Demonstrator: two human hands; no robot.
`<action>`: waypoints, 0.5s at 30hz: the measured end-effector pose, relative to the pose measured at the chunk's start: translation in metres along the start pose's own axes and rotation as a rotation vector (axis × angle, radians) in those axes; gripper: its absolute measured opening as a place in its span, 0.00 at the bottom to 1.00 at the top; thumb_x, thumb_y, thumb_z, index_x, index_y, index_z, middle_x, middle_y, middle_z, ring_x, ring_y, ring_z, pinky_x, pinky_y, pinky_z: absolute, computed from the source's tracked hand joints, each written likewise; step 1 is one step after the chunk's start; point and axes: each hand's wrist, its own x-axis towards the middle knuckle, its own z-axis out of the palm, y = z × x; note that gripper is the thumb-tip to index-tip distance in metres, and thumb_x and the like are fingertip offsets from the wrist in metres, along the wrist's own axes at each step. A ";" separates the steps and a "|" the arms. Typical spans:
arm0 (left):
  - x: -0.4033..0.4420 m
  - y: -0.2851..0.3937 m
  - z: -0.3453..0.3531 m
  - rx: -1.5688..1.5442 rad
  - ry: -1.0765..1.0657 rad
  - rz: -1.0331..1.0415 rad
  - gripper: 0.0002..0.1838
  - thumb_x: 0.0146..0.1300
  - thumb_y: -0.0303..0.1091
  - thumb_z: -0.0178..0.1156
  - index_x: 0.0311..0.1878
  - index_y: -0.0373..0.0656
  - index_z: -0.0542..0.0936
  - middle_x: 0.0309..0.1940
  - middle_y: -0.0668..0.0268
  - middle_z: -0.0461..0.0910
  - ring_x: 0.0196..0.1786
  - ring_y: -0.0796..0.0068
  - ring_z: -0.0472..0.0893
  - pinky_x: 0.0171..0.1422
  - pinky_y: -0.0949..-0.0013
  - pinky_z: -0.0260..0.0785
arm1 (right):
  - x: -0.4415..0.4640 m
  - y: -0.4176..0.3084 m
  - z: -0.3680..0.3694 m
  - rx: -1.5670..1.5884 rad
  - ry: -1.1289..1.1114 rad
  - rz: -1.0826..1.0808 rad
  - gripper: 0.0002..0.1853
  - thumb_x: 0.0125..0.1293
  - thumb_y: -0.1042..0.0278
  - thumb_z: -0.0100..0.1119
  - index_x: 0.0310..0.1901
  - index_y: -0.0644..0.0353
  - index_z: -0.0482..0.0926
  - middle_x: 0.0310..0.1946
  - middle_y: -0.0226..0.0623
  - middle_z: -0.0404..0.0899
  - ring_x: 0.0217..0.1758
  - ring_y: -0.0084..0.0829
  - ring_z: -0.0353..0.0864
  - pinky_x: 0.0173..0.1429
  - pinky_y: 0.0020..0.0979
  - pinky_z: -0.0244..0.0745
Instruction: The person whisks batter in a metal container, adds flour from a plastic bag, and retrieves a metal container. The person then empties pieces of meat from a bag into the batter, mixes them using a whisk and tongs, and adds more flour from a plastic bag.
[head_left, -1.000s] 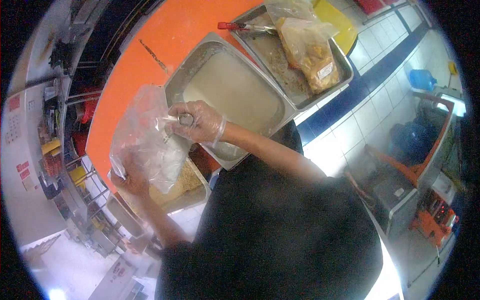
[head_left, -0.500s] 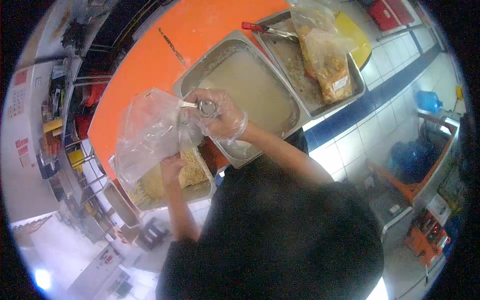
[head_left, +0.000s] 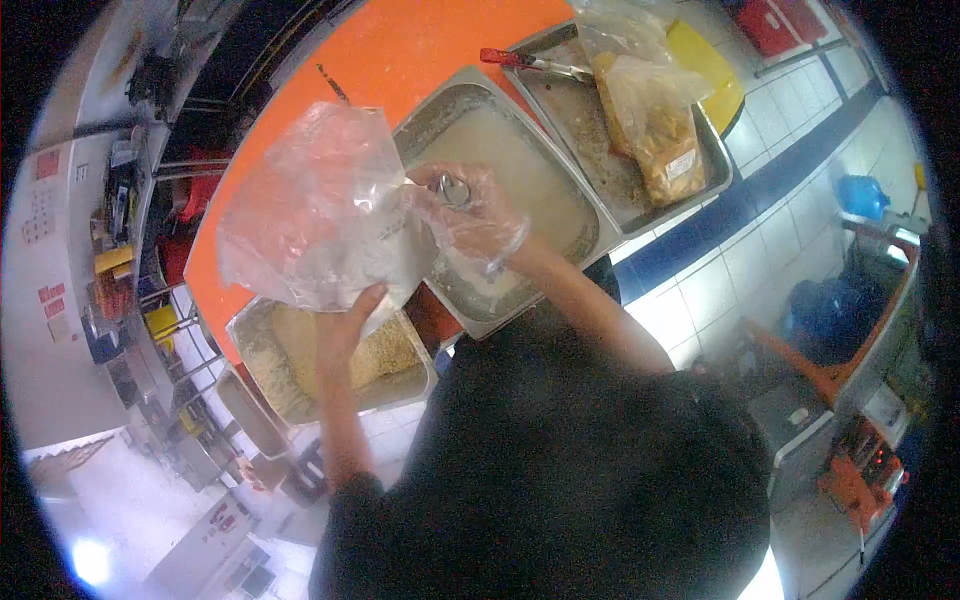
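A large clear plastic bag is spread out above the orange table and the tray of crumbs. My left hand, bare, pinches the bag's lower edge over that tray, which holds pale yellow crumbs. My right hand wears a thin clear plastic glove. Its fingers curl round a metal utensil with a round, shiny end, whose kind I cannot make out, and they meet the bag's right side. Beneath this hand is a deep steel pan of cloudy, whitish liquid.
To the right stands another metal tray with a bag of orange-brown food and red-handled tongs. A yellow object lies behind it. The orange table extends past the pans. Tiled floor shows at right.
The bag has risen and spread wider, away from the crumb tray. My left hand has moved up slightly with its edge. My right hand has shifted a little to the right, still round the utensil.
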 end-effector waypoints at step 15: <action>0.044 0.060 -0.084 0.487 -0.700 -0.095 0.37 0.55 0.39 0.72 0.66 0.34 0.70 0.60 0.52 0.77 0.61 0.60 0.77 0.67 0.62 0.65 | -0.010 0.048 -0.080 0.018 0.761 -0.228 0.12 0.66 0.61 0.66 0.30 0.55 0.75 0.24 0.21 0.71 0.25 0.16 0.70 0.26 0.22 0.66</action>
